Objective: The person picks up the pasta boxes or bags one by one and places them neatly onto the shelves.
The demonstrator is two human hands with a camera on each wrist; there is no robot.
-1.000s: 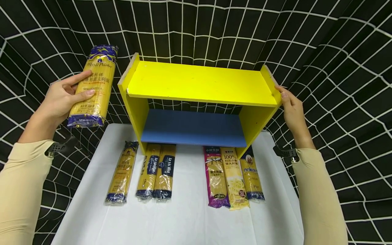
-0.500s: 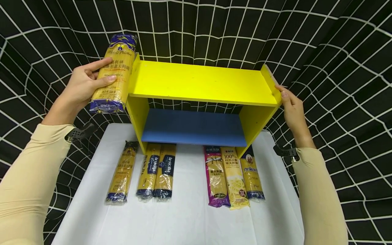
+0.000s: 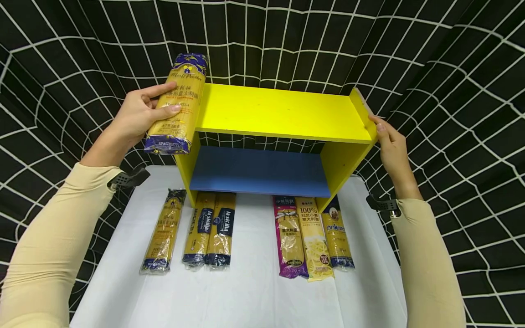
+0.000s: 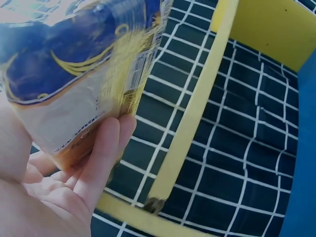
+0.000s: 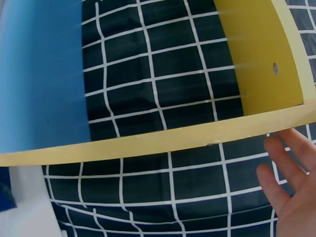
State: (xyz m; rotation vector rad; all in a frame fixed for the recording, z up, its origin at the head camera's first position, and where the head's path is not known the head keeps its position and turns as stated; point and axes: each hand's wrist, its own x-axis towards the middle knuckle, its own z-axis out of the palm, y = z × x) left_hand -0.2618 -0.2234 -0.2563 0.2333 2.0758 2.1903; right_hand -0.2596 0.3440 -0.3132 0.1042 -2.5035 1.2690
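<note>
Head view: we see the left hand (image 3: 141, 114) pinching a spaghetti pack (image 3: 184, 102) at the left end of the yellow shelf (image 3: 283, 111), hiding the left panel's (image 3: 189, 171) top; the right hand (image 3: 393, 145) rests fairly straight fingers against the right panel (image 3: 343, 157). Below, six other packs (image 3: 220, 228) lie on the white table (image 3: 254, 296), some partly behind the blue shelf (image 3: 258, 171). Only the left wrist view gives us the held pack's barcoded side (image 4: 134, 76).
</note>
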